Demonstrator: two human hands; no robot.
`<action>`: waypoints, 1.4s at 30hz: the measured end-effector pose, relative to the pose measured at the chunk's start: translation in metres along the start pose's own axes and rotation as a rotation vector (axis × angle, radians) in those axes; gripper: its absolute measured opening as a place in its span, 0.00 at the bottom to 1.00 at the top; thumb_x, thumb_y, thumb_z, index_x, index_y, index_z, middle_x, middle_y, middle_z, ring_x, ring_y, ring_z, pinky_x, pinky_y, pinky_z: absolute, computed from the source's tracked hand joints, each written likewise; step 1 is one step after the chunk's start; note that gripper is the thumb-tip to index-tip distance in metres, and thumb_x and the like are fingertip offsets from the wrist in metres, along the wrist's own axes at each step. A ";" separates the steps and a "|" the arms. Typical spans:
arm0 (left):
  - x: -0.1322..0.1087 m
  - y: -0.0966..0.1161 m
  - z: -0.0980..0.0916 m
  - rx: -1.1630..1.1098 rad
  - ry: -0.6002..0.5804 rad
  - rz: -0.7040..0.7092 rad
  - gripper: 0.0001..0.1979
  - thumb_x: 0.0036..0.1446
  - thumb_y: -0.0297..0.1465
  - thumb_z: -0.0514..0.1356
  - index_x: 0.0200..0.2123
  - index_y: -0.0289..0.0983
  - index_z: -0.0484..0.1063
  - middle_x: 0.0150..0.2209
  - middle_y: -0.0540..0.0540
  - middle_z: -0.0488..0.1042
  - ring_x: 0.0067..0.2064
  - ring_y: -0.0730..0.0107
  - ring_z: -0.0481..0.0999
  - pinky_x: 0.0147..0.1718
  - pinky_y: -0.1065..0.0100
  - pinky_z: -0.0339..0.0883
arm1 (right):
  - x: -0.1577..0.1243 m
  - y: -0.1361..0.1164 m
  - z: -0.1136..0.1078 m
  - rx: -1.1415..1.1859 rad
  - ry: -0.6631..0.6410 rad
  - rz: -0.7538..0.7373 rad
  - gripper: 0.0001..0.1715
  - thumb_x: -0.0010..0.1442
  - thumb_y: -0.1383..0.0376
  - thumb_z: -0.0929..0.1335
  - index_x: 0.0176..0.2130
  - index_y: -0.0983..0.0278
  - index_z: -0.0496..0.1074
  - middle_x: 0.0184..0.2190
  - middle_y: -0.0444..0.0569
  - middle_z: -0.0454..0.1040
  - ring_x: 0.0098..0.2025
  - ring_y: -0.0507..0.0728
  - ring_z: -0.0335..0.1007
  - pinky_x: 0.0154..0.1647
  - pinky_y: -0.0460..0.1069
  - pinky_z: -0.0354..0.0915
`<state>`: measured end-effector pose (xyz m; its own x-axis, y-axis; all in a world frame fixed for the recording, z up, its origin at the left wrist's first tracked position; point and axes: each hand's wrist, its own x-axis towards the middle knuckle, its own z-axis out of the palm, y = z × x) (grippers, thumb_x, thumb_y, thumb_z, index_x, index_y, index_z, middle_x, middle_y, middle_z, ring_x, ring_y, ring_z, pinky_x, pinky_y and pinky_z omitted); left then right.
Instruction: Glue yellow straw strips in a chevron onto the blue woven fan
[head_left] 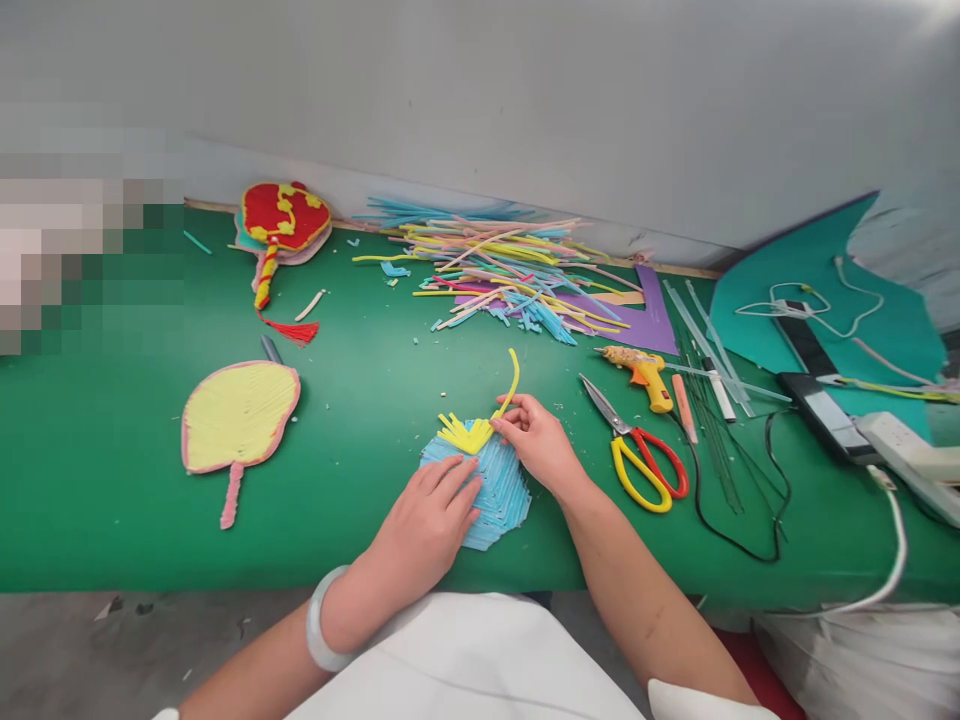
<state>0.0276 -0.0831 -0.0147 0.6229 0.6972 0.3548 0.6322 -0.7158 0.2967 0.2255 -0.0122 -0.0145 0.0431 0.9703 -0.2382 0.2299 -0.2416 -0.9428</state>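
Note:
A blue panel [496, 500] made of pipe cleaner strips lies on the green table in front of me. Short yellow strips [463, 433] fan out in a V near its top edge. My left hand [431, 510] rests flat on the panel's left side, fingers stretched out. Between the thumb and fingers of my right hand [536, 440] is a long yellow pipe cleaner [513, 375], its free end curving upward. Its lower end meets the yellow V at the panel's upper right.
Scissors [626, 440], a yellow glue gun [637, 372] and a marker [718, 388] lie to the right. A pile of coloured pipe cleaners [510, 255] is at the back. Leftward are a yellow fan [240, 415] and a red fan [281, 222]. A power strip [904, 455] sits far right.

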 end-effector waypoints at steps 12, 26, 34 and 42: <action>-0.003 -0.004 0.011 0.113 -0.128 -0.033 0.27 0.67 0.44 0.54 0.62 0.33 0.64 0.64 0.34 0.66 0.66 0.47 0.62 0.62 0.44 0.56 | 0.002 0.007 0.003 0.024 0.034 -0.024 0.24 0.51 0.54 0.72 0.44 0.62 0.68 0.25 0.40 0.71 0.26 0.52 0.67 0.30 0.49 0.63; -0.003 0.000 0.010 0.143 -0.160 -0.067 0.29 0.66 0.46 0.53 0.64 0.35 0.62 0.66 0.38 0.62 0.67 0.48 0.60 0.63 0.45 0.53 | 0.001 0.006 0.000 -0.020 0.071 -0.036 0.23 0.51 0.54 0.71 0.44 0.62 0.68 0.30 0.42 0.71 0.25 0.50 0.65 0.25 0.47 0.61; -0.003 -0.001 0.012 0.141 -0.162 -0.070 0.29 0.66 0.46 0.53 0.64 0.36 0.62 0.66 0.38 0.62 0.67 0.49 0.60 0.64 0.46 0.52 | 0.001 0.006 -0.001 -0.014 0.082 0.003 0.22 0.54 0.51 0.69 0.43 0.61 0.67 0.27 0.40 0.70 0.19 0.49 0.64 0.15 0.45 0.56; -0.003 0.000 0.012 0.160 -0.141 -0.053 0.28 0.68 0.45 0.49 0.63 0.34 0.64 0.65 0.38 0.63 0.66 0.48 0.61 0.63 0.46 0.52 | 0.005 0.007 0.001 -0.076 0.115 0.006 0.20 0.54 0.53 0.69 0.43 0.61 0.68 0.24 0.39 0.69 0.20 0.51 0.66 0.19 0.47 0.59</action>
<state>0.0315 -0.0843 -0.0263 0.6380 0.7405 0.2112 0.7240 -0.6703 0.1632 0.2267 -0.0089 -0.0222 0.1548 0.9650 -0.2115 0.3025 -0.2501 -0.9198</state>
